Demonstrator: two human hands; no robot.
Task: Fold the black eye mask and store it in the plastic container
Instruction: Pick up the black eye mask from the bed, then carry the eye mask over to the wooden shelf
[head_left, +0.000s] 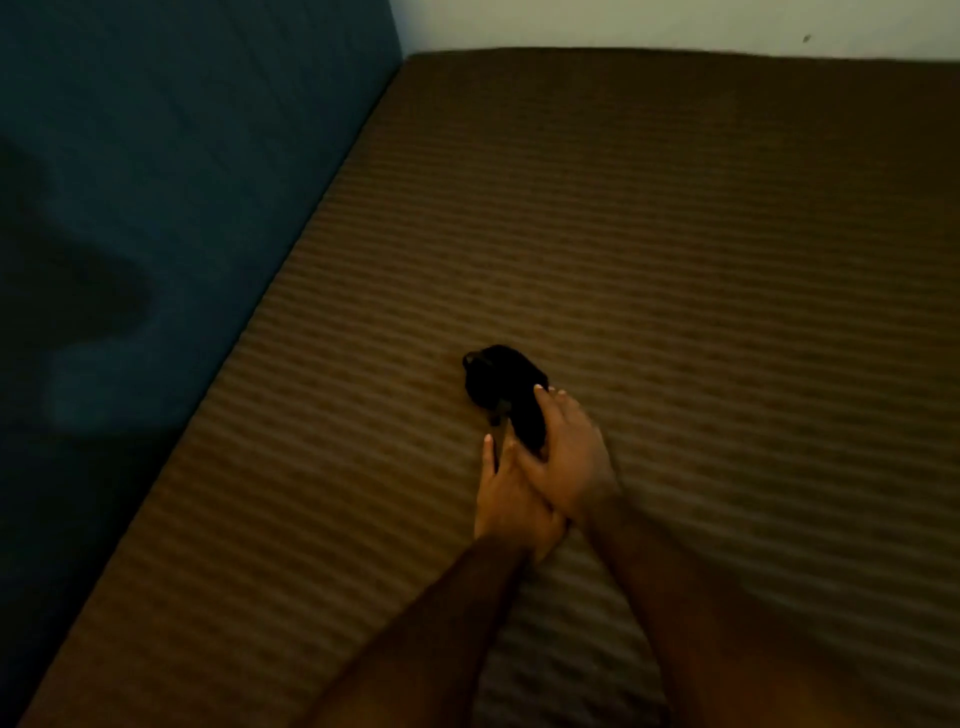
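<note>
The black eye mask (501, 387) lies bunched on the brown striped bed cover (675, 234), near the middle of the view. My right hand (566, 452) grips its near end, thumb and fingers wrapped round the dark fabric. My left hand (511, 504) lies just under and left of the right hand, fingers stretched toward the mask; whether it touches the fabric is hidden. No plastic container is in view.
A dark blue upholstered panel (171, 182) rises along the bed's left side. A pale wall (675, 26) runs behind the far edge. The light is dim.
</note>
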